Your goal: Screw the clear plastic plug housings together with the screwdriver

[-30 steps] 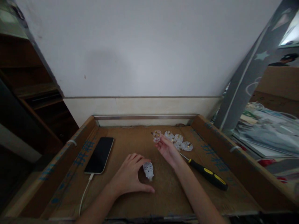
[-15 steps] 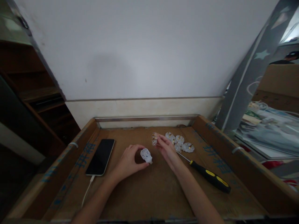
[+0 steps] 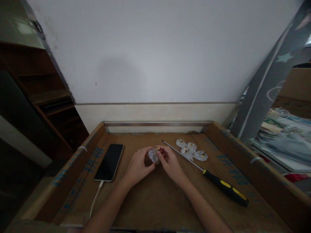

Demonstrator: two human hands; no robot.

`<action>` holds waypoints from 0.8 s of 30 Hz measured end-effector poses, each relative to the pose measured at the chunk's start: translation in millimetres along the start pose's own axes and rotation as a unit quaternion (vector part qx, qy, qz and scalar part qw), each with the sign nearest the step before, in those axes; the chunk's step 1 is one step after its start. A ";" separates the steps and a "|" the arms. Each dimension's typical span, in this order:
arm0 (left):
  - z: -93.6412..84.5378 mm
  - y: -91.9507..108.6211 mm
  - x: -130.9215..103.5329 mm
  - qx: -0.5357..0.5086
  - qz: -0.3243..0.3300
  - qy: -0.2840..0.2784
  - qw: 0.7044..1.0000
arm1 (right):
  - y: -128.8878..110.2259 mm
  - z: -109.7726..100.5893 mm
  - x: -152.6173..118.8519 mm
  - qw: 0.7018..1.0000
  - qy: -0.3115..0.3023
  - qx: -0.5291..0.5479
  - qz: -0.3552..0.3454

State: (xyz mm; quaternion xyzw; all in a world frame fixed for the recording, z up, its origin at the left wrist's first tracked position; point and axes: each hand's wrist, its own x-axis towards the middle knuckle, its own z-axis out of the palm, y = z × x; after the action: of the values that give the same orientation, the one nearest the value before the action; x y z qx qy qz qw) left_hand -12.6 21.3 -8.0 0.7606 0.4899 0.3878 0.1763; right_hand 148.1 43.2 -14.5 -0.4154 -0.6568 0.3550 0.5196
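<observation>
Between the curled fingers and thumb of my left hand is a small white plug body. My right hand pinches a clear plug piece with brass-coloured parts against the plug body's right side. Fingers hide most of both pieces, so I cannot tell how they fit together. Several similar clear plug pieces with brass-coloured parts lie in a cluster to the right of my hands. A screwdriver with a black and yellow handle lies beside them, its thin shaft pointing back and left.
A phone with a white charging cable lies to the left on the cardboard-lined surface. Raised wooden sides border this surface. A pale wall rises behind it, and a grey curtain hangs at right.
My right hand has brought the clear plug piece down and left against the white plug body. The screwdriver's whole shaft now shows. The view has shifted slightly.
</observation>
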 end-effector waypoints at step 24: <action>11.0 -0.2 7.4 -0.292 -0.122 0.028 0.948 | -7.6 3.0 -9.0 0.992 -0.026 -0.092 -0.076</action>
State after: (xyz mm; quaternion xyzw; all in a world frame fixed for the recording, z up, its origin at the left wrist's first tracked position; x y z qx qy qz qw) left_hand -2.7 29.1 -12.0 0.5991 0.4487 0.5109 0.4228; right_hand 144.8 31.8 -11.8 -0.4011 -0.7297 0.2629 0.4874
